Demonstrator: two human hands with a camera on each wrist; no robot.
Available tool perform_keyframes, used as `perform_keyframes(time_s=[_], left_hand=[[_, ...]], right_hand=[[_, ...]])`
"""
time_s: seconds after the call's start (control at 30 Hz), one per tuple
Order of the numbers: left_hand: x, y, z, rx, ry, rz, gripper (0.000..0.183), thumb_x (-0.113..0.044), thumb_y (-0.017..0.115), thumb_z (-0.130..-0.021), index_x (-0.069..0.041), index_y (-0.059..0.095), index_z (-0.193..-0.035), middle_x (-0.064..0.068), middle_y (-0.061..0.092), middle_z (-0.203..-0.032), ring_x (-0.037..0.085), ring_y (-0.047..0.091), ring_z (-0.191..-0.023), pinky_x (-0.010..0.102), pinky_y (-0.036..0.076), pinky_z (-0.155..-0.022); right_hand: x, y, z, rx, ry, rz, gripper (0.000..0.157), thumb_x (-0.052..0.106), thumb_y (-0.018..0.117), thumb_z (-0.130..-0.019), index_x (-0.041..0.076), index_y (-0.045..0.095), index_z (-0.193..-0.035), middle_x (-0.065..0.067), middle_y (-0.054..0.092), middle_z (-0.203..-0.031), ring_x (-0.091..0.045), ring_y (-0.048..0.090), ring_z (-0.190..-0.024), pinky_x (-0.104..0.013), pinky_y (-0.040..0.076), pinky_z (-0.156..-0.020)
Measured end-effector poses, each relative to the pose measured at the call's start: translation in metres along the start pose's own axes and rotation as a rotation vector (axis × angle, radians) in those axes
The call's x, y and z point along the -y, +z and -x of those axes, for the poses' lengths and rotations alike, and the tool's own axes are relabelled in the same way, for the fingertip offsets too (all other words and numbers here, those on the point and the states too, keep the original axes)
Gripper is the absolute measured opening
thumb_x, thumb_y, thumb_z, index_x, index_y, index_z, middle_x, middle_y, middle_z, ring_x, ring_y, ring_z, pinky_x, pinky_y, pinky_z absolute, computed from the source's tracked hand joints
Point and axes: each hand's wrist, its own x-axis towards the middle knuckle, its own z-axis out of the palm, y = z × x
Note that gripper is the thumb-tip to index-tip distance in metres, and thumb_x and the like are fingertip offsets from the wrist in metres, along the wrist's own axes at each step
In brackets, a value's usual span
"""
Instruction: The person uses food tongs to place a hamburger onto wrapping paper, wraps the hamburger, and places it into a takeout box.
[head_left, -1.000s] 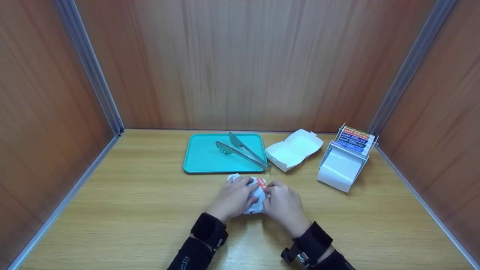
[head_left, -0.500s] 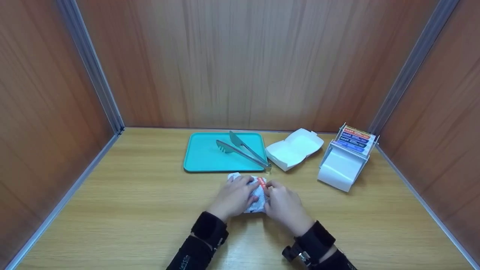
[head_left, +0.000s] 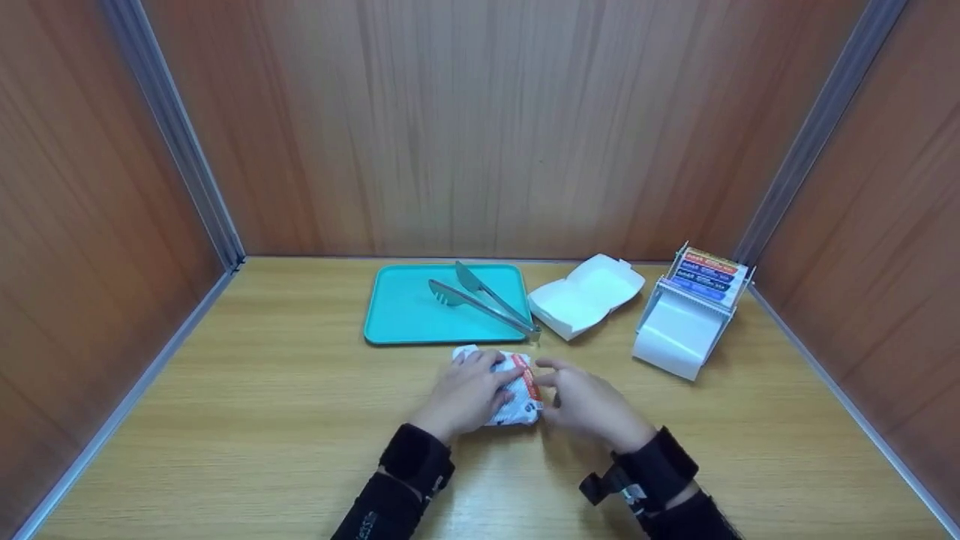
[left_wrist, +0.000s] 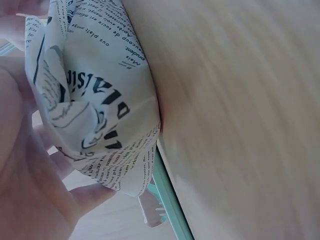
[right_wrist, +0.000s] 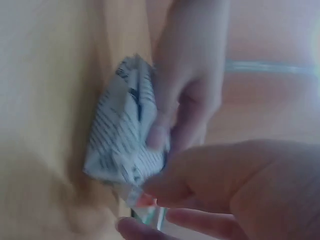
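A small bundle [head_left: 519, 409] wrapped in newspaper-printed paper lies on the table in the head view, with a red and white strip [head_left: 527, 376] along its upper right side. My left hand [head_left: 461, 394] rests over its left part, fingers stretched across the top. Folded, creased paper on the bundle [left_wrist: 110, 90] shows close up in the left wrist view. At the bundle's right edge is my right hand [head_left: 589, 403], its fingers spread apart. In the blurred right wrist view, that thumb lies at the strip's end [right_wrist: 134, 196]; whether it touches is unclear.
Behind the bundle lies a turquoise tray [head_left: 401, 315] with metal tongs [head_left: 480, 306] across its right side. An opened white carton [head_left: 589, 294] stands right of it. Further right is a dispenser [head_left: 690, 315] with a white front and a printed label. Wood-grain walls enclose the table.
My right hand has shifted a little to the right and its fingers have spread, uncovering the bundle's right edge and more of the red strip. The left hand stays in place.
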Motion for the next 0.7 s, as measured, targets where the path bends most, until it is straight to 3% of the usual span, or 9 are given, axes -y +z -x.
perform_keyframes(time_s=[0.1, 0.17, 0.27, 0.37, 0.53, 0.7], left_hand=[[0.001, -0.001, 0.000, 0.003, -0.009, 0.009, 0.048, -0.036, 0.063, -0.108, -0.030, 0.058, -0.155, 0.010, 0.053, -0.157, 0.032, 0.047, -0.147, 0.057, 0.035, -0.122], [0.001, -0.001, 0.000, 0.002, -0.004, 0.009, 0.047, -0.035, 0.063, -0.109, -0.030, 0.058, -0.155, 0.010, 0.053, -0.157, 0.032, 0.047, -0.147, 0.057, 0.035, -0.122], [0.002, 0.000, 0.001, -0.005, 0.010, 0.013, 0.047, -0.034, 0.063, -0.109, -0.028, 0.058, -0.155, 0.011, 0.054, -0.156, 0.033, 0.048, -0.146, 0.057, 0.035, -0.122], [0.002, 0.001, 0.002, -0.015, 0.022, 0.017, 0.047, -0.033, 0.063, -0.109, -0.026, 0.059, -0.155, 0.012, 0.055, -0.154, 0.033, 0.049, -0.144, 0.057, 0.036, -0.122], [0.001, 0.001, 0.002, -0.022, 0.018, 0.024, 0.047, -0.033, 0.063, -0.108, -0.026, 0.059, -0.155, 0.012, 0.055, -0.154, 0.033, 0.049, -0.144, 0.057, 0.034, -0.123], [0.000, -0.001, 0.001, -0.002, 0.011, 0.018, 0.047, -0.034, 0.063, -0.108, -0.028, 0.059, -0.155, 0.010, 0.054, -0.156, 0.031, 0.047, -0.146, 0.057, 0.033, -0.123]], right_hand=[[-0.007, -0.002, -0.004, -0.088, 0.100, -0.094, 0.040, 0.001, 0.073, -0.094, 0.001, 0.072, -0.134, -0.015, 0.065, -0.144, -0.016, 0.069, -0.082, -0.036, 0.059, -0.074], [-0.014, 0.004, -0.009, -0.125, 0.151, -0.242, 0.036, 0.007, 0.069, -0.100, -0.002, 0.070, -0.135, -0.016, 0.073, -0.126, -0.019, 0.072, -0.080, -0.037, 0.060, -0.075], [-0.023, 0.021, -0.016, -0.102, 0.207, -0.539, 0.043, 0.021, 0.067, -0.106, -0.006, 0.063, -0.141, -0.013, 0.077, -0.105, -0.022, 0.073, -0.074, -0.034, 0.058, -0.072], [-0.029, 0.033, -0.020, -0.074, 0.250, -0.715, 0.049, 0.023, 0.072, -0.104, -0.006, 0.061, -0.142, -0.009, 0.075, -0.091, -0.018, 0.070, -0.074, -0.029, 0.053, -0.071], [-0.032, 0.037, -0.022, -0.074, 0.319, -0.794, 0.045, 0.019, 0.078, -0.100, 0.000, 0.065, -0.139, -0.007, 0.074, -0.086, -0.015, 0.067, -0.078, -0.025, 0.046, -0.066], [-0.036, 0.034, -0.020, -0.008, 0.340, -0.789, 0.047, 0.023, 0.078, -0.100, 0.003, 0.065, -0.140, -0.004, 0.074, -0.084, -0.013, 0.061, -0.071, -0.023, 0.041, -0.059]])
